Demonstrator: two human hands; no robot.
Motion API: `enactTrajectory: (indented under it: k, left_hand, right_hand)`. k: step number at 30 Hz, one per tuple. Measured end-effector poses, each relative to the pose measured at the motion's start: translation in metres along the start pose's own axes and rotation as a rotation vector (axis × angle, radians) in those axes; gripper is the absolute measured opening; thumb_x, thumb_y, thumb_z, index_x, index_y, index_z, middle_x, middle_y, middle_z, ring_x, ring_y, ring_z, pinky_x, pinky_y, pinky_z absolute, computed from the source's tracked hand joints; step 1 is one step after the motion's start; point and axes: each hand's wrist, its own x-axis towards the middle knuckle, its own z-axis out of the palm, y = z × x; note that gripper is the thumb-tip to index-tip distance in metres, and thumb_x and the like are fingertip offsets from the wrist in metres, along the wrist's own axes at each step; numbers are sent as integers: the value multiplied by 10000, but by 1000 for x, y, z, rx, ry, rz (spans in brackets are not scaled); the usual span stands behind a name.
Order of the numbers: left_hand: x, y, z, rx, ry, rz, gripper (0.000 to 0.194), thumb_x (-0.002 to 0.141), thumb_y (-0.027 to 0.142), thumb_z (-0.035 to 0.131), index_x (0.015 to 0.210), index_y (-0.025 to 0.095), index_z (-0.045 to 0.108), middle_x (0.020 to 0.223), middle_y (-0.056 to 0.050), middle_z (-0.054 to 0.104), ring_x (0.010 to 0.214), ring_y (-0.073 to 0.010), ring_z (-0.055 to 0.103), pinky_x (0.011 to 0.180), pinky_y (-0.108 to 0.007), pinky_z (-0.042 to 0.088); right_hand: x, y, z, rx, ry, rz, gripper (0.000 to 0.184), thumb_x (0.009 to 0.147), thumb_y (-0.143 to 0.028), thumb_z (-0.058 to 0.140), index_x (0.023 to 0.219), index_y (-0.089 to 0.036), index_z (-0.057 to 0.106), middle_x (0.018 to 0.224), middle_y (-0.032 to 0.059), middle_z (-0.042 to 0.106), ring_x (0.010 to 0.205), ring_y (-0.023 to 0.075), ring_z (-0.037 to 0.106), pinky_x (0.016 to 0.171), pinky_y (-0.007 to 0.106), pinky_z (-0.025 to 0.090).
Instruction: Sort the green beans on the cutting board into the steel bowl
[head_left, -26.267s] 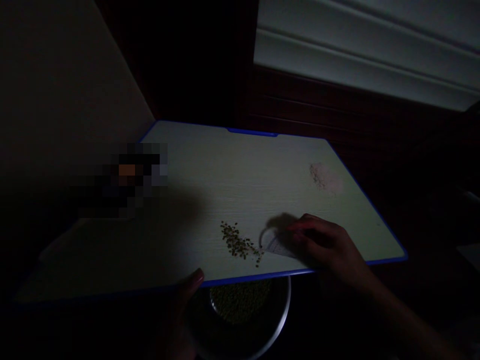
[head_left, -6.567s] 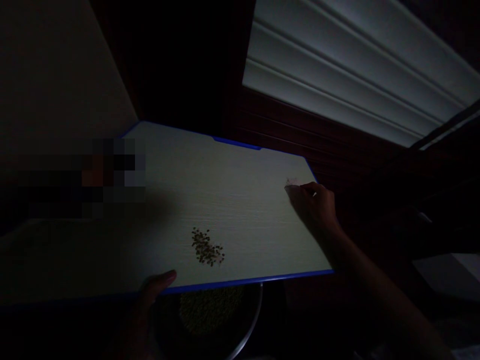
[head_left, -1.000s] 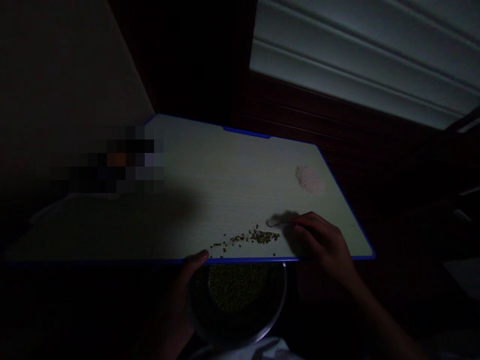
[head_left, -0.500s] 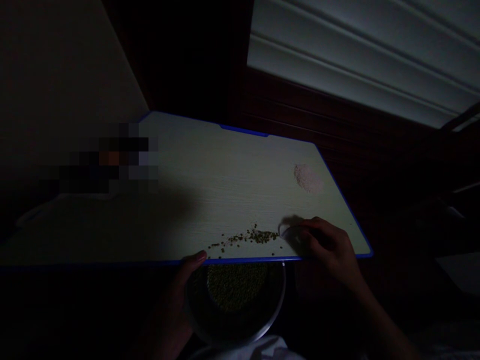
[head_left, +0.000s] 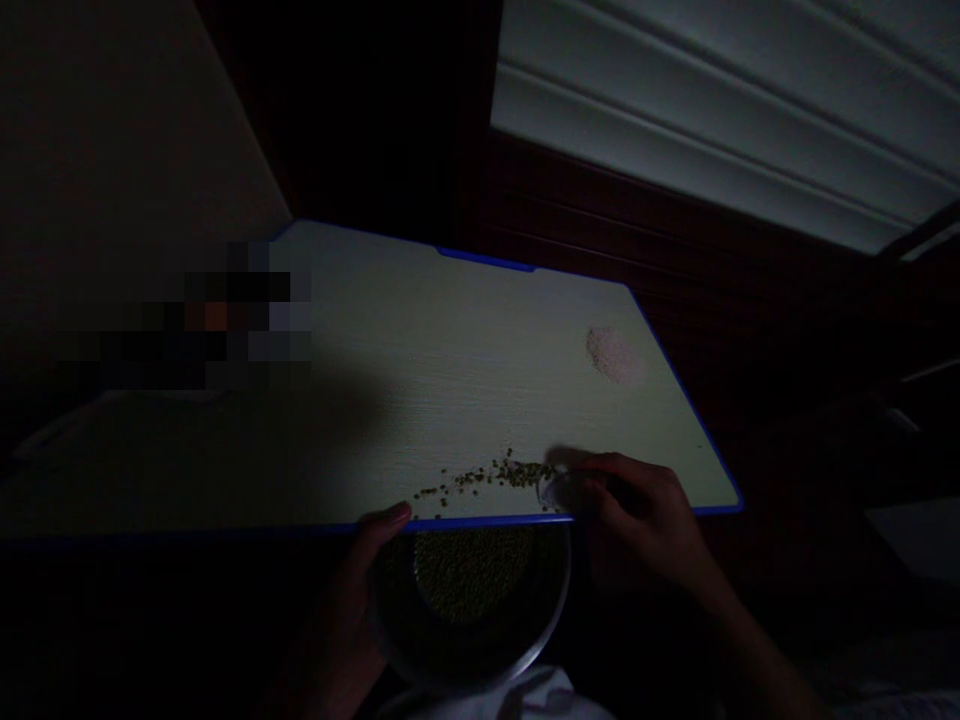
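A pale board with a blue rim (head_left: 465,360) lies in dim light. Small green beans (head_left: 487,476) are strewn in a line near its front edge. My right hand (head_left: 645,510) holds a small pale card (head_left: 556,488) at the right end of that line, close to the edge. My left hand (head_left: 352,610) grips a round metal bowl (head_left: 551,610) just under the board's front edge, thumb up against the blue rim. The bowl holds a heap of green beans (head_left: 469,570). A small pinkish pile of grains (head_left: 613,355) sits at the board's far right.
A blurred dark object (head_left: 202,320) stands on the board's left part, which lies in shadow. Behind the board are a dark wooden panel (head_left: 675,240) and a lit white moulding (head_left: 712,110). A pale wall (head_left: 112,150) is at the left.
My right hand has slid the card toward the front edge, against the right end of the line of beans. The bowl and my left hand have stayed under the edge.
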Motion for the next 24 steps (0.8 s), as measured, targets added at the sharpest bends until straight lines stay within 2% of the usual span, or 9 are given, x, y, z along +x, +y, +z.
enactTrajectory:
  k: [4,6,9,13,15,18,21,24]
  left_hand:
    - [-2,7,4,-52,-2,23,552,707,476,708,1190,220,632,1275,-118,731,1237,-370,648,1140,-492,425]
    - [-3,9,4,-45,8,24,523,716,468,700,1180,236,636,1256,-100,746,1265,-371,631,1146,-492,420]
    - [-3,8,4,-25,15,17,555,679,470,736,1178,245,644,1294,-88,737,1301,-383,603,1157,-498,404]
    - [-3,5,4,-84,-12,-22,567,672,398,748,1202,233,633,1264,-84,755,1233,-356,657,1116,-479,449]
    - [-2,4,4,-116,-25,-32,552,680,391,752,1194,231,633,1254,-88,756,1228,-351,661,1133,-487,432]
    - [-2,2,2,-103,-25,-20,560,669,396,783,1186,244,633,1302,-96,731,1302,-369,605,1199,-527,336]
    - [-1,1,0,-73,-15,-3,546,686,401,770,1196,263,631,1350,-94,701,1353,-381,555,1229,-559,267]
    - [-2,5,1,-87,-31,9,525,698,422,753,1178,246,632,1308,-109,718,1289,-372,611,1211,-541,317]
  right_hand:
    - [-2,-3,3,21,19,6,212,910,-305,648,1080,-251,764,978,37,825,801,198,778,712,287,611]
    - [-2,-3,3,19,43,28,196,912,-326,645,1038,-244,771,933,37,822,777,200,773,674,275,598]
    - [-3,-2,2,30,27,44,201,917,-331,645,1050,-243,766,955,39,819,819,209,774,698,277,596]
    - [-4,-1,1,64,25,52,194,912,-329,657,1055,-254,764,966,30,819,826,204,768,731,280,596]
    - [-4,0,1,75,93,91,189,916,-350,646,1027,-251,764,943,31,815,802,202,761,690,270,588]
    - [-4,2,-1,72,148,148,172,917,-346,635,994,-246,753,889,23,802,772,196,755,659,261,577]
    - [-5,1,-1,49,104,135,164,911,-338,637,991,-242,744,877,17,794,760,191,749,654,267,573]
    - [-5,-1,2,44,51,77,162,904,-324,630,975,-243,752,872,16,796,736,186,742,645,284,576]
